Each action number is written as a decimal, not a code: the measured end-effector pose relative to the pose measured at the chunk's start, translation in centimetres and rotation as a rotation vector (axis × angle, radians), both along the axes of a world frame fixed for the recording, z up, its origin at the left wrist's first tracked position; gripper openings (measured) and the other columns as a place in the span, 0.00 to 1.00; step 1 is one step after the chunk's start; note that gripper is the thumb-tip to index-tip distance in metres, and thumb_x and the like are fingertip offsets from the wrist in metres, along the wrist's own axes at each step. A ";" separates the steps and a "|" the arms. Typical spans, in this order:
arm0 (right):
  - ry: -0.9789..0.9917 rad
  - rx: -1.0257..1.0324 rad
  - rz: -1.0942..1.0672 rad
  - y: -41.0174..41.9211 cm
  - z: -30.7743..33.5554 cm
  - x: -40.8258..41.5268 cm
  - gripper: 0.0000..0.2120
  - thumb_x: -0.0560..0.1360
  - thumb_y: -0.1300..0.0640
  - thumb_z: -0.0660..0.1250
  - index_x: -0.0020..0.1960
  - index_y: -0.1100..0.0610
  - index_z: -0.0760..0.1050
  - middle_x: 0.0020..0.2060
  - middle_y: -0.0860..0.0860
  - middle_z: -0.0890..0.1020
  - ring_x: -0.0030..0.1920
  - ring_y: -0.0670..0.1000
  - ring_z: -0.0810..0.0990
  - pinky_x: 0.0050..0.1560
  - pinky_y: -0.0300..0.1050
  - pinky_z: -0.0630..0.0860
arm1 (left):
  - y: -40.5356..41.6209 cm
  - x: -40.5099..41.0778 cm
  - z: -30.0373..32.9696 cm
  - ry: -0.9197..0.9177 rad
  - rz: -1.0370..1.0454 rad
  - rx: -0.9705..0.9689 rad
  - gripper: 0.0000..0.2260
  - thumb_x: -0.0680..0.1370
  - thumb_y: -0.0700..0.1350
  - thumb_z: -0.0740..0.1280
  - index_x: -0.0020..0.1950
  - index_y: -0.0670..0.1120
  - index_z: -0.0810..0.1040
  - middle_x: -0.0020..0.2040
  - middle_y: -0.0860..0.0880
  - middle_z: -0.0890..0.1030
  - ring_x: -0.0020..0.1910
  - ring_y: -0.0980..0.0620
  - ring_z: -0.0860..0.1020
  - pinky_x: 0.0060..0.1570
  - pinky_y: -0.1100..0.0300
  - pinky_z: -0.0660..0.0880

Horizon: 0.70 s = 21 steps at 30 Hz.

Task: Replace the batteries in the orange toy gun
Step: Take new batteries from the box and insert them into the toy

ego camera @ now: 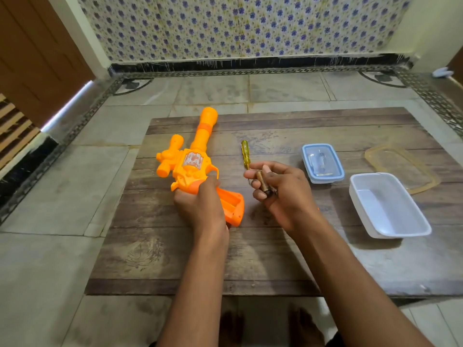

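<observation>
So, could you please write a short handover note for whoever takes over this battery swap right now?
Left hand grips the orange toy gun at its handle, flat on the wooden board.
Right hand holds batteries.
Screwdriver lies beside the gun.
Done: battery compartment is open and looks empty.
Left: whether these batteries are old or new is unclear; fit fresh ones, then close the cover.

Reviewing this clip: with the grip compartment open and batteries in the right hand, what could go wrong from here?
1. The right hand holds the batteries bunched together; one might slip out while another is being placed.
2. The left hand covers part of the open grip of the orange toy gun, possibly crowding insertion.
3. The screwdriver lies right by the right hand and could be knocked.
</observation>
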State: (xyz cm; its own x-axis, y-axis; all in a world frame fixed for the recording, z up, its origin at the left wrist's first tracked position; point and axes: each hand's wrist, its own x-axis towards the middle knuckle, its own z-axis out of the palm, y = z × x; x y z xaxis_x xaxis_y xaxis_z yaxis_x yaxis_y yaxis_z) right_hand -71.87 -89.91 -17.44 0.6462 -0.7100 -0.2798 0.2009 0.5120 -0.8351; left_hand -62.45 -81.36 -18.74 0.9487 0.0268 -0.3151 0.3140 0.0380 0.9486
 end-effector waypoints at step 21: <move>0.096 0.142 0.143 -0.5 0.6 0.0 0.12 0.85 0.64 0.52 0.48 0.63 0.72 0.32 0.56 0.74 0.22 0.45 0.67 0.19 0.34 0.56 | -0.5 -0.5 0.0 -0.011 0.012 0.024 0.17 0.66 0.40 0.77 0.53 0.44 0.82 0.45 0.50 0.86 0.40 0.49 0.83 0.43 0.53 0.81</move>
